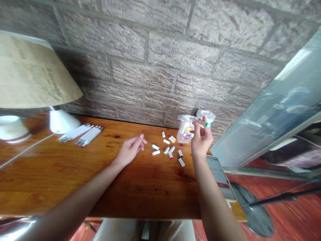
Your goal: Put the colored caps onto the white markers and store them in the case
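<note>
My right hand (200, 137) is raised above the wooden table (75, 180) with its fingers pinched on a white marker with a green end (206, 125). Behind it, a clear plastic marker case (187, 129) stands against the brick wall. My left hand (131, 149) rests low over the table with fingers loosely curled and apart, holding nothing. It is just left of several loose white marker caps (168, 150) scattered between the two hands. A row of white markers (82, 134) lies at the back left.
A lamp with a beige shade (30, 73) and white base (60, 122) stands at the left with its cord (25, 150) across the table. A phone (222, 177) lies at the table's right edge. A glass panel (276, 113) rises on the right.
</note>
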The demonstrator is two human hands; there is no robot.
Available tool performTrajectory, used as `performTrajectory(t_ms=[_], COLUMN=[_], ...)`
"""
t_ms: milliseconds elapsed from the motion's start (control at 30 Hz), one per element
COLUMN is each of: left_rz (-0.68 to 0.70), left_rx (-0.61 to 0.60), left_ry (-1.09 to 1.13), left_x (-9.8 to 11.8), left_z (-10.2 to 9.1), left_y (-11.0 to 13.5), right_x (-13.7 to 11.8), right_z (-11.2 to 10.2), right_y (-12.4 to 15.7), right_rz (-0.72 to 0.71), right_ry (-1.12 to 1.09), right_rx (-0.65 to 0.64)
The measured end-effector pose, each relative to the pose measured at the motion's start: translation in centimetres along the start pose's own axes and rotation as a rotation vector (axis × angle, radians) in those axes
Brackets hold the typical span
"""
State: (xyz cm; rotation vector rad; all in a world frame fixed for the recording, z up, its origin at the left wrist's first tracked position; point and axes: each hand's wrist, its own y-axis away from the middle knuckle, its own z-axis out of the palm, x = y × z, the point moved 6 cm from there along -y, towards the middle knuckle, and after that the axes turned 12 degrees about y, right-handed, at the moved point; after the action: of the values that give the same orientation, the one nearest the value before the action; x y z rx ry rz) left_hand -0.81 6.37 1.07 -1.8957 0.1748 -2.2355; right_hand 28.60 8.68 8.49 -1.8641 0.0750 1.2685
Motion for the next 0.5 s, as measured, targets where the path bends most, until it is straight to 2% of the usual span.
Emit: performTrajectory(t_ms=[367, 500], left_rz=[0.047, 0.055], left_rx=[-0.043, -0.045], left_ry=[-0.098, -0.119], left_x=[-0.5, -0.6], left_z=[-0.3, -0.5], left_y=[-0.1, -0.4], right_x=[-0.8, -0.4], right_z=[-1.3, -1.3], right_y=[-0.4, -1.8], right_rz=[-0.124, -0.141], right_ry=[0.155, 0.245], right_rx=[0.118, 0.155])
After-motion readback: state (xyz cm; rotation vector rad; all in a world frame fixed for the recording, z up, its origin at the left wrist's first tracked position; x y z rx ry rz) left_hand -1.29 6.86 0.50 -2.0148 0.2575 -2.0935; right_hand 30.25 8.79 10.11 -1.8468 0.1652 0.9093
